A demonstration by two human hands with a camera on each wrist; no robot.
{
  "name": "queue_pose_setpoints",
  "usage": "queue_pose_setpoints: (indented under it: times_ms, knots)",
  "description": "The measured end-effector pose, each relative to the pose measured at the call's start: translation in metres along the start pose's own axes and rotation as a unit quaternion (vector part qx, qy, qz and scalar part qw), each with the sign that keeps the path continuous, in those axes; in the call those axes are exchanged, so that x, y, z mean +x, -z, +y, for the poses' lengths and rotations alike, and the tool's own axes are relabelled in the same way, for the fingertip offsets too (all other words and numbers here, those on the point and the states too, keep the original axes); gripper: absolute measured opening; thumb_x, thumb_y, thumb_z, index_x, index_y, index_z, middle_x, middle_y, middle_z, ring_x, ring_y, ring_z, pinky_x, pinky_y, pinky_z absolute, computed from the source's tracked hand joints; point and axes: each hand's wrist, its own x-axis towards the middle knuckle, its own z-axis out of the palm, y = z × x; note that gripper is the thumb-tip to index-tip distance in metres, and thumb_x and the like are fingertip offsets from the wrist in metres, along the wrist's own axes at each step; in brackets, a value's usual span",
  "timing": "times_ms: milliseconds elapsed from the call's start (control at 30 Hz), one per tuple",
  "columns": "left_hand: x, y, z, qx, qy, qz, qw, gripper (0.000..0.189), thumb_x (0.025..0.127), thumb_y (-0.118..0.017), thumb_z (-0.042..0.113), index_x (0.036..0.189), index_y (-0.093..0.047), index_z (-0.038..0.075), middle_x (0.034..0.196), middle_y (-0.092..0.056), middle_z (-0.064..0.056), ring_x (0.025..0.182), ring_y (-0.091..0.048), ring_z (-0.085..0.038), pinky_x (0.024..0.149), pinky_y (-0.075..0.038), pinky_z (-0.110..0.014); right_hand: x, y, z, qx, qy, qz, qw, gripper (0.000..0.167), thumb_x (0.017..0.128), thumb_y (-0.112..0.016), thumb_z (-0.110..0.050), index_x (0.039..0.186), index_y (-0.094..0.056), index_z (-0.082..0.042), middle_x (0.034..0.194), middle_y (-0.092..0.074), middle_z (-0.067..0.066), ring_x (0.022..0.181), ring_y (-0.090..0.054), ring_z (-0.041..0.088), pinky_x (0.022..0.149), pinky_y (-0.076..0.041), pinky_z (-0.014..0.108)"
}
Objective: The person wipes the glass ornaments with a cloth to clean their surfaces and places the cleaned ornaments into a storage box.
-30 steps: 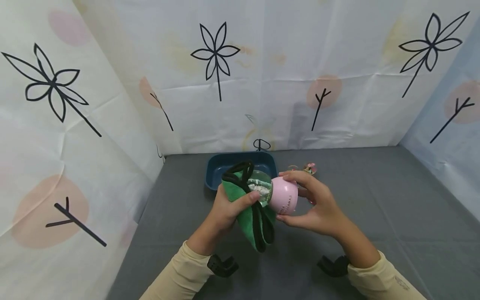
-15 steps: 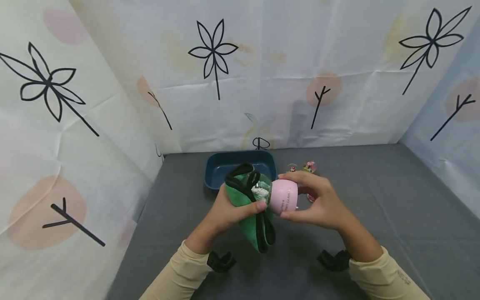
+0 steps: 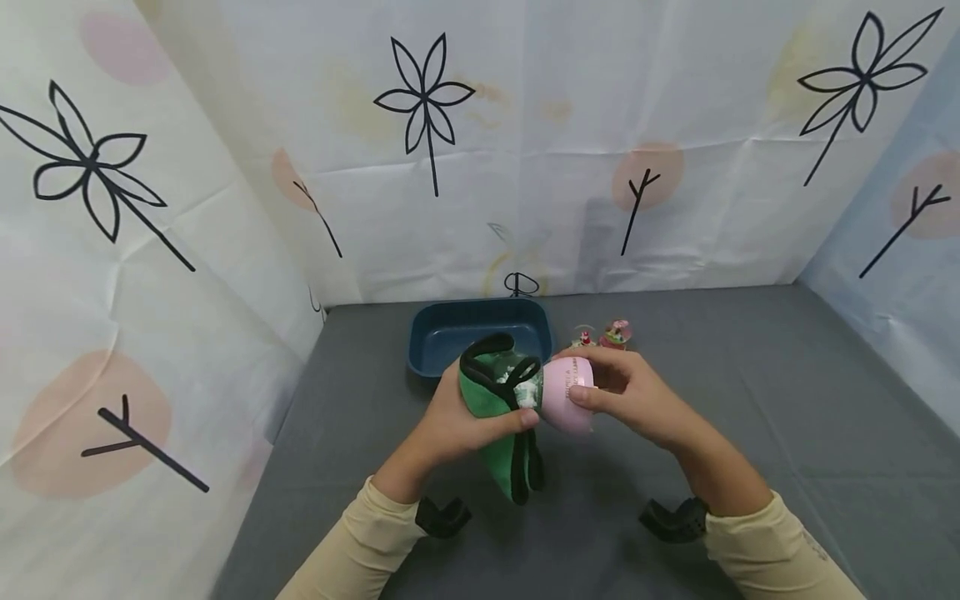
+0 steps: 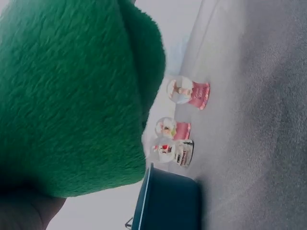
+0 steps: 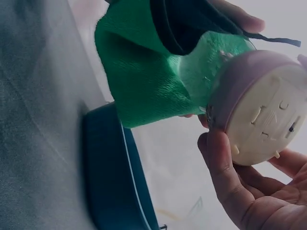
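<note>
Above the table, a snow globe (image 3: 566,392) with a pink base lies on its side, its glass dome pointing left. My left hand (image 3: 453,425) grips a green cloth (image 3: 495,458) with black edging, wrapped around the dome and covering much of it. My right hand (image 3: 648,400) holds the pink base between thumb and fingers, the thumb on its front. In the right wrist view the cream underside of the base (image 5: 268,115) shows, with a small switch. A wide green spread of cloth (image 4: 72,96) fills the left wrist view and hides most of my left hand.
Behind the hands stands a dark blue tray (image 3: 420,342). Right of it are small snow globes: one with a Santa figure (image 4: 165,149), one with a pink base (image 4: 182,130), and another pink one (image 4: 199,95). Patterned fabric walls (image 3: 540,225) enclose the grey table.
The pink base has rotated, its lettering moving upward. My right thumb has shifted from the lower edge onto the front. The cloth now covers more of the dome.
</note>
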Motion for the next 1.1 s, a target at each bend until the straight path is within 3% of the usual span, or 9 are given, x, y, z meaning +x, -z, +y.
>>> queue_pose_setpoints:
  times_ms: [100,233,367,433,600,767,933,1033,1100]
  knots:
    - [0.0,0.002,-0.001,-0.001,-0.02,0.018,0.9996,0.055,0.086,-0.09,0.017,0.134,-0.064,0.016,0.118,-0.074,-0.011,0.104,-0.074,-0.025,0.088,-0.066,-0.041,0.0,-0.003,-0.003,-0.015,0.03,-0.006,0.9994,0.054,0.096,-0.073,-0.006,0.147,-0.057,-0.004,0.138,-0.06,0.013,0.111,-0.069,0.018,0.084,-0.065,0.033]
    - [-0.002,0.004,0.0,-0.002,-0.033,0.042,0.9986,0.052,0.087,-0.09,0.029,0.13,-0.067,0.01,0.114,-0.074,-0.013,0.099,-0.074,-0.02,0.085,-0.066,-0.037,-0.004,-0.006,-0.007,-0.046,0.082,-0.018,0.9954,0.098,0.08,-0.09,-0.002,0.162,-0.038,-0.013,0.154,-0.047,0.012,0.126,-0.065,0.017,0.093,-0.064,0.034]
    - [-0.003,0.004,0.003,-0.022,-0.03,0.059,0.9976,0.053,0.089,-0.088,0.033,0.127,-0.067,0.004,0.109,-0.074,-0.012,0.092,-0.075,-0.016,0.08,-0.066,-0.035,-0.006,-0.007,-0.01,-0.126,0.152,0.014,0.9803,0.123,0.063,-0.103,-0.004,0.164,-0.034,-0.014,0.16,-0.045,0.006,0.134,-0.061,0.014,0.103,-0.06,0.028]
    - [-0.003,0.003,0.003,-0.032,-0.026,0.061,0.9973,0.053,0.089,-0.088,0.032,0.126,-0.066,0.002,0.106,-0.074,-0.01,0.09,-0.075,-0.015,0.079,-0.066,-0.035,-0.006,-0.008,-0.012,-0.187,0.205,0.039,0.9599,0.121,0.058,-0.104,-0.004,0.161,-0.039,-0.009,0.161,-0.047,0.009,0.137,-0.059,0.016,0.102,-0.058,0.023]
    - [-0.003,0.002,0.004,-0.052,-0.021,0.054,0.997,0.051,0.091,-0.086,0.031,0.125,-0.065,-0.002,0.103,-0.074,-0.006,0.086,-0.076,-0.014,0.076,-0.066,-0.035,-0.006,-0.01,-0.017,-0.32,0.316,0.077,0.8898,0.107,0.055,-0.1,0.0,0.15,-0.051,0.002,0.16,-0.046,0.022,0.143,-0.053,0.028,0.119,-0.044,0.021]
    - [-0.004,0.002,0.007,-0.081,-0.014,0.049,0.9954,0.053,0.092,-0.084,0.031,0.124,-0.063,-0.006,0.1,-0.075,-0.004,0.08,-0.078,-0.015,0.071,-0.067,-0.036,-0.009,-0.013,-0.021,-0.386,0.334,0.085,0.8558,0.097,0.056,-0.099,0.002,0.144,-0.058,-0.003,0.154,-0.051,0.025,0.133,-0.059,0.035,0.115,-0.048,0.021]
    - [-0.004,0.003,0.01,-0.072,-0.008,0.041,0.9965,0.051,0.091,-0.086,0.031,0.123,-0.065,-0.004,0.102,-0.075,-0.008,0.084,-0.077,-0.015,0.074,-0.067,-0.034,-0.01,-0.013,-0.023,-0.39,0.35,0.088,0.8471,0.093,0.055,-0.098,0.001,0.141,-0.062,-0.005,0.146,-0.057,0.025,0.129,-0.06,0.036,0.115,-0.047,0.019]
    - [-0.004,0.004,0.01,-0.057,-0.003,0.027,0.998,0.049,0.09,-0.086,0.031,0.121,-0.068,-0.002,0.104,-0.074,-0.015,0.086,-0.077,-0.015,0.076,-0.066,-0.034,-0.011,-0.013,-0.024,-0.384,0.345,0.086,0.8517,0.092,0.054,-0.098,0.0,0.14,-0.064,-0.006,0.142,-0.06,0.024,0.129,-0.061,0.037,0.117,-0.045,0.018]
    - [-0.005,0.004,0.009,-0.049,0.001,0.017,0.9986,0.049,0.089,-0.087,0.033,0.12,-0.068,0.0,0.105,-0.073,-0.018,0.086,-0.076,-0.015,0.076,-0.066,-0.033,-0.012,-0.013,-0.024,-0.374,0.331,0.083,0.862,0.091,0.055,-0.098,-0.002,0.139,-0.065,-0.007,0.142,-0.061,0.022,0.13,-0.061,0.036,0.118,-0.043,0.017]
